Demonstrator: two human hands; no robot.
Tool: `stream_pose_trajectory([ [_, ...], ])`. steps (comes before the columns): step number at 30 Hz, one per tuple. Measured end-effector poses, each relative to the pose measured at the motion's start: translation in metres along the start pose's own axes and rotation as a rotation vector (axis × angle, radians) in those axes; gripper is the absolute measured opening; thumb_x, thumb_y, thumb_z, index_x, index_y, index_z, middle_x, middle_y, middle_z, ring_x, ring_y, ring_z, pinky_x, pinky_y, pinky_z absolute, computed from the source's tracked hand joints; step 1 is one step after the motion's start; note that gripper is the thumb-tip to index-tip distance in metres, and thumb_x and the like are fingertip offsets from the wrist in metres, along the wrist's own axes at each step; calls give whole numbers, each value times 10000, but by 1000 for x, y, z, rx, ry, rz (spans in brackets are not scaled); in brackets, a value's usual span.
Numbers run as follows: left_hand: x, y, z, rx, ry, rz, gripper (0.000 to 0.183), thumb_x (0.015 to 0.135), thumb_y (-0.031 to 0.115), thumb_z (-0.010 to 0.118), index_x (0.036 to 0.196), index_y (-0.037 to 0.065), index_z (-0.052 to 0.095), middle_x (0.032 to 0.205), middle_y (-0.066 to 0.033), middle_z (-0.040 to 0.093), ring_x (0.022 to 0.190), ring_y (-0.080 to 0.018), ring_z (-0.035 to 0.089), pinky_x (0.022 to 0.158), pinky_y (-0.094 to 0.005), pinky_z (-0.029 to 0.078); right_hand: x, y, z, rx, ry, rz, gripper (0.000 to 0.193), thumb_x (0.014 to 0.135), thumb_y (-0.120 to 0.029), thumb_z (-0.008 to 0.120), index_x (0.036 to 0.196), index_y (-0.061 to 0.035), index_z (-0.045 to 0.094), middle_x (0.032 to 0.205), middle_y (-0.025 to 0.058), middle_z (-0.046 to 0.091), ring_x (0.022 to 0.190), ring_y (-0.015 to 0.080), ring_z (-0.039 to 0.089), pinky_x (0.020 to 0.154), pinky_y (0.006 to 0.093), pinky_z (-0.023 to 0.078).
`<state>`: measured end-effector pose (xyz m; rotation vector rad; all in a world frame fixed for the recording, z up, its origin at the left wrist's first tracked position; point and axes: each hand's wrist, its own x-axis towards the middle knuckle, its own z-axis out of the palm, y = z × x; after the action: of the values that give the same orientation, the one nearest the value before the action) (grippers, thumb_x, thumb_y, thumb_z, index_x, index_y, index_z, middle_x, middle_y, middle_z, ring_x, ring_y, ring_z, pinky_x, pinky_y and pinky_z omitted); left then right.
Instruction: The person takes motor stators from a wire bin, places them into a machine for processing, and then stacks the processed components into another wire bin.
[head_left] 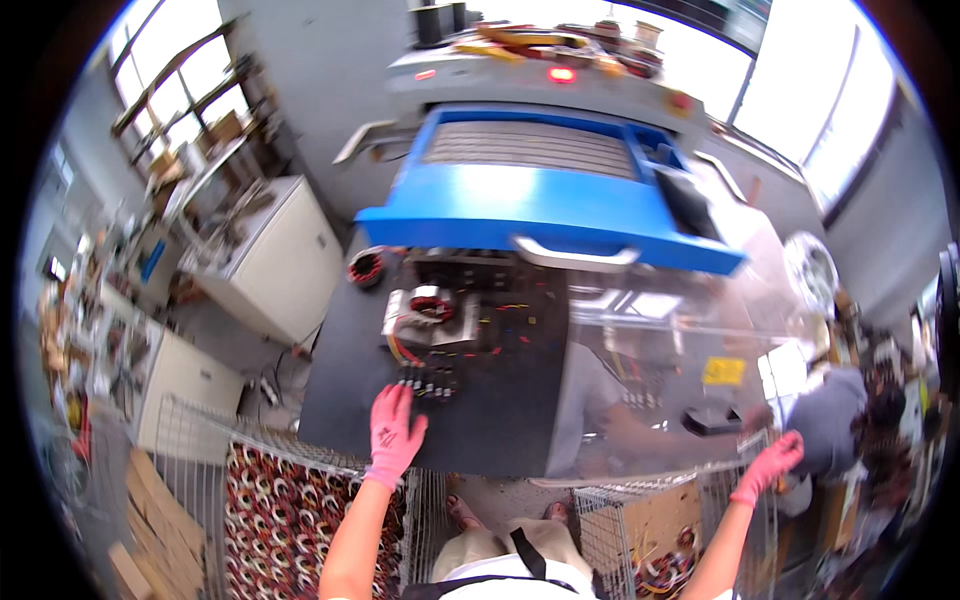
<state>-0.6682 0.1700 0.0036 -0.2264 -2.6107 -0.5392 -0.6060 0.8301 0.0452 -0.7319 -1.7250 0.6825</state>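
Observation:
My left hand (397, 435), in a pink glove, reaches over the front of the black worktop (500, 420). Its fingers are stretched out, with the tips just beside a row of small wire terminals (428, 381). Red and yellow leads run from the terminals to a wound motor stator (430, 303) sitting on a metal fixture (455, 328). A second stator (366, 267) stands at the worktop's far left edge. My right hand (772, 467), also pink-gloved, is out at the right, near the corner of a clear plastic cover (650, 335) with a black handle (712, 421). Its fingers are small and blurred.
Behind the worktop stands a machine with a blue tray (540, 200) and a red light (562, 75). A wire basket (290, 455) full of stators is at my lower left; another basket (600, 500) at the right holds several. White cabinets (290, 260) stand left.

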Motion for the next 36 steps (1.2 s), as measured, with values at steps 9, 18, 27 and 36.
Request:
stream_pose_trajectory([
  [9, -7, -44, 10, -49, -109, 102, 475, 804, 205, 647, 1248, 66, 549, 1270, -122, 510, 1244, -324, 458, 1076, -467, 357, -326, -414, 122, 542, -1272, -667, 580, 789, -155, 695, 1298, 20, 479, 1237, 204, 556, 1151, 379, 521, 998, 430, 396],
  [18, -12, -54, 8, -101, -123, 40, 494, 798, 169, 621, 1278, 78, 546, 1212, -105, 546, 1226, -298, 478, 1092, -449, 344, -381, -401, 239, 757, -1809, 653, 456, 998, -324, 494, 1342, -28, 456, 1165, 90, 635, 1044, 180, 611, 925, 302, 453],
  [27, -3, -26, 1, -400, -87, -95, 530, 878, 218, 599, 1358, 52, 450, 1299, -122, 512, 1252, -316, 470, 1087, -438, 358, -328, -425, 299, -23, -1354, -968, 408, 767, -243, 685, 1127, -65, 614, 1134, 131, 593, 1113, 306, 532, 946, 412, 436],
  [36, -64, 61, -102, -2527, 82, -773, 870, 862, 722, 352, 1451, 83, 336, 1445, -171, 403, 1321, -372, 403, 1065, -578, 340, -317, -408, 94, 303, -1753, -963, 554, 895, -343, 609, 1323, -5, 514, 1210, 166, 570, 1139, 258, 517, 978, 373, 408],
])
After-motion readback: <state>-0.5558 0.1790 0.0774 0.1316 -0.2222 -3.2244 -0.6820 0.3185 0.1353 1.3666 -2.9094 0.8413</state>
